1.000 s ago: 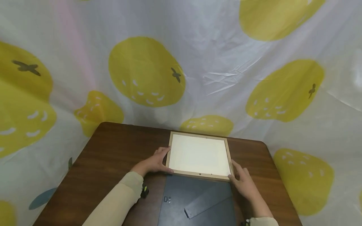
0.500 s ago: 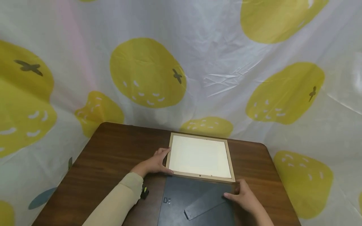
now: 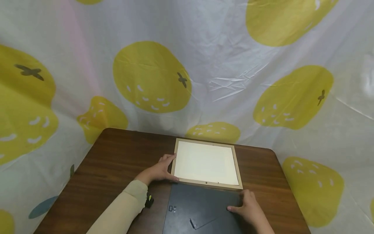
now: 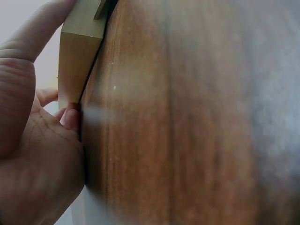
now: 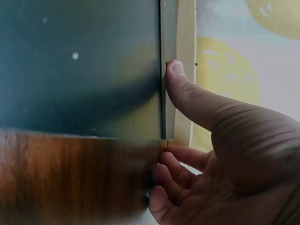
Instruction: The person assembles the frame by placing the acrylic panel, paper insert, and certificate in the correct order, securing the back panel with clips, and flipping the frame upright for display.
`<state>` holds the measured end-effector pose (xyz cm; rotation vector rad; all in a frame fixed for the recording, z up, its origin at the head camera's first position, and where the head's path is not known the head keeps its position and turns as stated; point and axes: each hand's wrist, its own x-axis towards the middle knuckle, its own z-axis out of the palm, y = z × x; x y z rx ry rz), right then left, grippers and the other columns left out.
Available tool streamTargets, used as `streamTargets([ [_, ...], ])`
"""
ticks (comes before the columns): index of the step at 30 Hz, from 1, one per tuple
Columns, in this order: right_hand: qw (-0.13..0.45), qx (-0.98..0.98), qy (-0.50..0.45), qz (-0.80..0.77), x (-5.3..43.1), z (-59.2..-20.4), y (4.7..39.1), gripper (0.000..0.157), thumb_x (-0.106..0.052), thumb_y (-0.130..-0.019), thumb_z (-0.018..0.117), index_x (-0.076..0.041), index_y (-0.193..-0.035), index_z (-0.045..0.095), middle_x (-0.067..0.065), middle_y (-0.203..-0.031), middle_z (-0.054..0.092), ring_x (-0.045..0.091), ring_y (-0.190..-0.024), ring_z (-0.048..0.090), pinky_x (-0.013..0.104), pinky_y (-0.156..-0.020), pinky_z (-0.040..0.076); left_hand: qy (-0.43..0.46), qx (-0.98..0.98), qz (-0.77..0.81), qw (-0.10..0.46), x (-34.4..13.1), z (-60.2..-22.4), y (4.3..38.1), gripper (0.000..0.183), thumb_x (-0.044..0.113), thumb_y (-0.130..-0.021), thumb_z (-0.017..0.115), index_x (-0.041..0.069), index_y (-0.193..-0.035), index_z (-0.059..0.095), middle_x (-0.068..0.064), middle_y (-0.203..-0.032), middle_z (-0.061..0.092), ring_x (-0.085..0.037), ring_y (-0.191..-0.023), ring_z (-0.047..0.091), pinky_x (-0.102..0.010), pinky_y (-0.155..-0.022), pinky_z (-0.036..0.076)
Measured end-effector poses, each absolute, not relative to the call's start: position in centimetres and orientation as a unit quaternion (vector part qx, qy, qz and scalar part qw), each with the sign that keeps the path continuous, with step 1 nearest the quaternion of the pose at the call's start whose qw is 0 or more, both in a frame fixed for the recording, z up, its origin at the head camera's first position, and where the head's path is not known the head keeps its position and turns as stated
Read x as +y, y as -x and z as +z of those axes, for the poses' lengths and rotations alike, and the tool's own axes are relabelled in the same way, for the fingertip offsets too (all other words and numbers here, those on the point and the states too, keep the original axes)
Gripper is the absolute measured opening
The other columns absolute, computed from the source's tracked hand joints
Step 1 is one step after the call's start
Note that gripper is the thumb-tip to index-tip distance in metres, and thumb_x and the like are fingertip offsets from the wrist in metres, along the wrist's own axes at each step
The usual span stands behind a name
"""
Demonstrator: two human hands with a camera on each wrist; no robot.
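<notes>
A light wooden picture frame (image 3: pixel 239 169) with a white panel inside lies at the far side of the table. My left hand (image 3: pixel 159 169) holds its near left corner, thumb at the front side and fingers along the left side; in the left wrist view, fingertips (image 4: pixel 71 119) curl at the wood. Just in front lies a dark backing board (image 3: pixel 201 201) with a small metal hanger (image 3: pixel 172 208) and a stand flap (image 3: pixel 201 223). My right hand (image 3: pixel 249 208) grips the board's far right corner, thumb over the top face and curled fingers (image 5: pixel 164 176) at the side edge.
The brown wooden table (image 3: pixel 117 169) has rounded far corners. A white curtain (image 3: pixel 222 65) printed with yellow lemons hangs close behind and around it. The board extends past the bottom of the head view.
My right hand has left the frame's near right corner and come toward me onto the backing board's corner. The flap's outline looks fainter. My left hand stays on the frame.
</notes>
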<state>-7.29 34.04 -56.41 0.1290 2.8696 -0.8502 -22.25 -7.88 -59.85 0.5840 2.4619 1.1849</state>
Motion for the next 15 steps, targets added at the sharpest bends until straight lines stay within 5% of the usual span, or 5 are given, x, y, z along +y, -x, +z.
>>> streamTargets([
  [5,0.073,0.958,-0.041,-0.275,33.93,-56.13,6.66,0.080,-0.037,-0.076,0.101,0.002,-0.130,0.056,0.021,-0.120,0.054,0.030,-0.106,0.059,0.050,-0.090,0.054,-0.206,0.869,0.416,0.171,-7.84,-59.87,22.20,0.131,0.057,-0.076,0.098,0.021,-0.176,0.022,-0.014,-0.173,0.026,-0.036,-0.159,0.029,-0.063,-0.127,0.035],
  [11,0.101,0.948,-0.037,-0.300,34.44,-55.97,6.30,0.100,-0.036,-0.070,0.104,0.002,-0.147,0.053,0.028,-0.132,0.051,0.034,-0.113,0.062,0.055,-0.093,0.057,-0.212,0.870,0.410,0.172,-7.86,-59.72,22.08,0.131,0.057,-0.077,0.098,0.020,-0.176,0.021,-0.015,-0.173,0.025,-0.037,-0.158,0.030,-0.062,-0.127,0.036],
  [15,0.105,0.944,-0.034,-0.311,34.57,-55.73,6.59,0.100,-0.026,-0.064,0.106,0.002,-0.143,0.053,0.027,-0.131,0.050,0.034,-0.113,0.060,0.053,-0.095,0.056,-0.212,0.869,0.413,0.172,-7.85,-59.58,22.09,0.131,0.057,-0.077,0.098,0.020,-0.176,0.021,-0.015,-0.173,0.025,-0.037,-0.159,0.029,-0.064,-0.127,0.035],
])
